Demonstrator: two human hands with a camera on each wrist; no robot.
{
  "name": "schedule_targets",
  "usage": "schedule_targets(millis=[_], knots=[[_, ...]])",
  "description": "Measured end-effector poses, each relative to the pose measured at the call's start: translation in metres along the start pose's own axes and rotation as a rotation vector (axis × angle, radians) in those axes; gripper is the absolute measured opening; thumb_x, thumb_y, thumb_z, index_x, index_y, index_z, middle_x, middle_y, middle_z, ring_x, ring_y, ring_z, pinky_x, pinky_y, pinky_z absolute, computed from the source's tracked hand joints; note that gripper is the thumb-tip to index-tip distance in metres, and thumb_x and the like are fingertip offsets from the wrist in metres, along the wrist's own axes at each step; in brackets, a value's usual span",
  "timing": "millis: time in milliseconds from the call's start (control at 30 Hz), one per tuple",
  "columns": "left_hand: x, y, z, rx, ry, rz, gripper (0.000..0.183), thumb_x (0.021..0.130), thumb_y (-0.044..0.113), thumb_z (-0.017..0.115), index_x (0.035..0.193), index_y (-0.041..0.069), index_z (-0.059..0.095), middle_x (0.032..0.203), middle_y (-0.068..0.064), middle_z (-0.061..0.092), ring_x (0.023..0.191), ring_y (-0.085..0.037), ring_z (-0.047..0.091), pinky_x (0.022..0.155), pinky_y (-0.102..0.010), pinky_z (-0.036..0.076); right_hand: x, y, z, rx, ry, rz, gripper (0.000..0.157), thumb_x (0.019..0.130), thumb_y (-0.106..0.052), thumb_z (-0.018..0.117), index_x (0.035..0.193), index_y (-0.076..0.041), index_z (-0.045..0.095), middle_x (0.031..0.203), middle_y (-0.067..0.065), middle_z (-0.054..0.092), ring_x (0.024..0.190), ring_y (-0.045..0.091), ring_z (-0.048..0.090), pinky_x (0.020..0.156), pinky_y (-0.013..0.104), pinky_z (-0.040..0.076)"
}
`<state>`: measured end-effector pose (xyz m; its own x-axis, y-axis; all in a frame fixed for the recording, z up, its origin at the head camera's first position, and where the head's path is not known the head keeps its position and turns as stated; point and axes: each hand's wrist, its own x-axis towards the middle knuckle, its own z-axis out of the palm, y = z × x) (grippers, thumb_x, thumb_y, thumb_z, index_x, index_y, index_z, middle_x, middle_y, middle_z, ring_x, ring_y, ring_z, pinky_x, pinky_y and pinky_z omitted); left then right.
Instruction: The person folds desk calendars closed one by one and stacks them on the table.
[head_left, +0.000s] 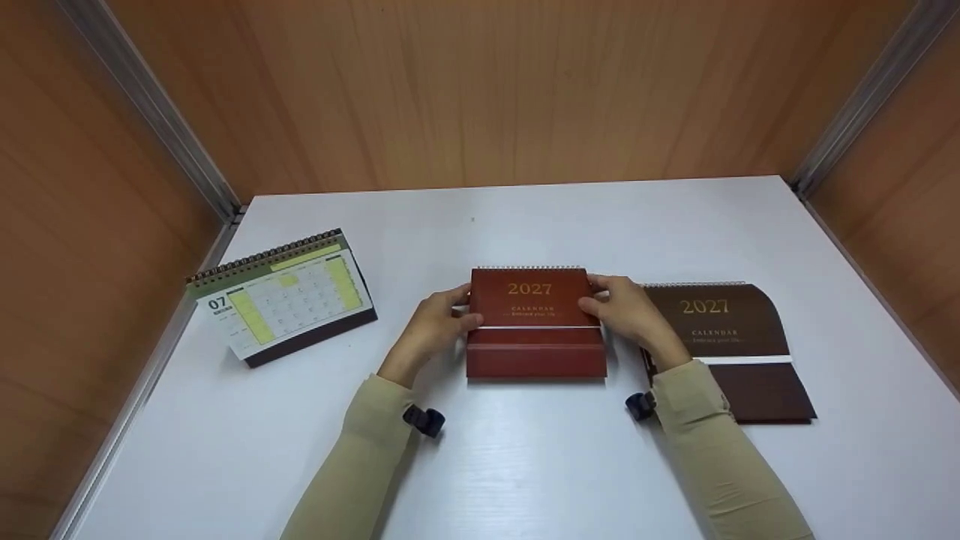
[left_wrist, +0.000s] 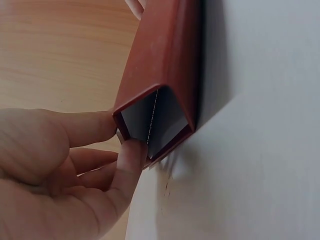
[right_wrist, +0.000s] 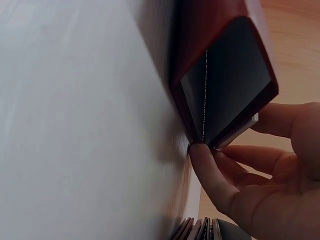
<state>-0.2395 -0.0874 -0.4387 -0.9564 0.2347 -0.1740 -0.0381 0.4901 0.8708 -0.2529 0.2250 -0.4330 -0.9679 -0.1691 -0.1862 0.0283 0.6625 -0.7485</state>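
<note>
A red desk calendar marked 2027 in gold stands in the middle of the white table, its spiral binding at the top. My left hand holds its left side, with the thumb on the front edge. From the other side my right hand grips the right edge near the top. Both wrist views look into the hollow ends of the folded red stand, where fingertips of the left hand and the right hand touch its edges.
A brown 2027 calendar stands to the right, partly behind my right forearm. At the left, a spiral desk calendar shows a page numbered 07. Wooden panels enclose the white table at the back and sides.
</note>
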Motion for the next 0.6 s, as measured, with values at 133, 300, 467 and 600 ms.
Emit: schedule_targets(millis=[133,300,467,600], knots=[[-0.0001,-0.0003,-0.0003,0.014,-0.013,0.012,0.066,0.103,0.012,0.070,0.163,0.011,0.043,0.150,-0.013,0.061,0.129,-0.032,0.064,0.110,-0.049,0.051,-0.0010,-0.0014,-0.0002,-0.008,-0.009,0.000,0.063,0.107,-0.019,0.061,0.161,0.004,0.038,0.156,0.028,0.050,0.146,0.045,0.047,0.123,0.057,0.035],[0.0002,-0.0007,-0.0005,0.024,-0.024,0.032,0.067,0.102,0.011,0.070,0.163,0.010,0.043,0.151,-0.013,0.061,0.130,-0.034,0.065,0.114,-0.050,0.048,-0.0018,-0.0016,-0.0011,-0.027,-0.013,0.005,0.064,0.107,-0.019,0.062,0.161,0.005,0.037,0.156,0.030,0.050,0.148,0.047,0.044,0.124,0.057,0.033],[0.0000,-0.0012,-0.0003,0.032,-0.031,0.022,0.069,0.103,0.011,0.071,0.164,0.009,0.040,0.152,-0.012,0.061,0.132,-0.031,0.064,0.115,-0.048,0.047,-0.0022,-0.0014,-0.0015,-0.025,-0.025,0.010,0.064,0.108,-0.020,0.061,0.161,0.005,0.036,0.155,0.030,0.050,0.149,0.047,0.041,0.125,0.058,0.031],[-0.0001,-0.0019,-0.0002,0.030,-0.036,0.003,0.070,0.103,0.011,0.071,0.164,0.009,0.039,0.154,-0.012,0.059,0.134,-0.030,0.062,0.117,-0.048,0.046,-0.0018,-0.0006,-0.0011,-0.026,-0.027,0.006,0.064,0.107,-0.019,0.062,0.161,0.006,0.037,0.154,0.030,0.051,0.149,0.046,0.043,0.125,0.058,0.032]])
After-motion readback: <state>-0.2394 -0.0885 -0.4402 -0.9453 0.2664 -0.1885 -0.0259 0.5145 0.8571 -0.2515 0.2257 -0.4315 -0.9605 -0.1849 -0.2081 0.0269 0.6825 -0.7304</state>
